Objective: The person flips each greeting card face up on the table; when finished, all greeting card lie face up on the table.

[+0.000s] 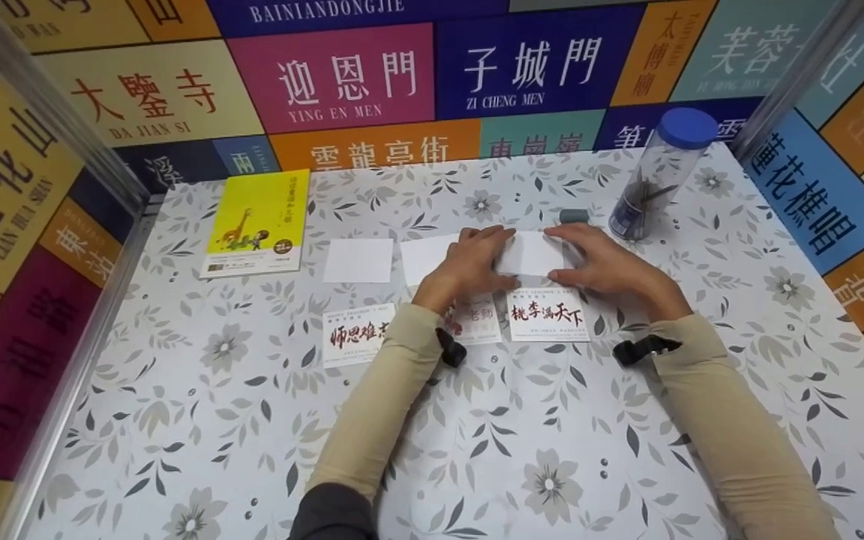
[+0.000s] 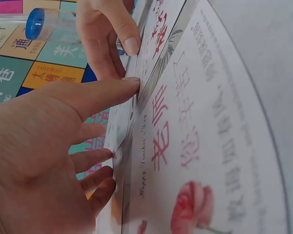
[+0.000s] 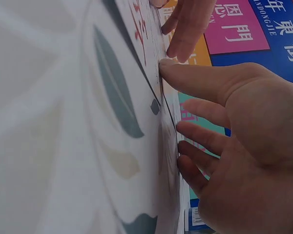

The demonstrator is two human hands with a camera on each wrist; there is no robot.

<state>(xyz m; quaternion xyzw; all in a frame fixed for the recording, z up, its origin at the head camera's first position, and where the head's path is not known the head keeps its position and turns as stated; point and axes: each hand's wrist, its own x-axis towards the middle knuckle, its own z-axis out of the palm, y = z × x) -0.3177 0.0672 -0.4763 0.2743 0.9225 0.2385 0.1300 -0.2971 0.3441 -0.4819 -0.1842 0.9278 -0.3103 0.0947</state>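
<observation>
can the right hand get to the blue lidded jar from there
Probably yes: the jar stands just beyond the right hand, with nothing visible between them; the hand would only have to leave the white card.

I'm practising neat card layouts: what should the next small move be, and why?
Probably nudge the blank white square card into line, left hand and right hand together: they flank it, just beyond the rightmost white card with red lettering.

- The left hand (image 1: 472, 261) hides part of the middle printed card (image 1: 481, 319).
- Its sleeve (image 1: 372, 409) covers the left printed card (image 1: 355, 336) at one end.
- Near the far right corner of the table (image 1: 612, 431), I can't identify the dark contents (image 1: 648, 198) of the plastic jar (image 1: 663, 165).
</observation>
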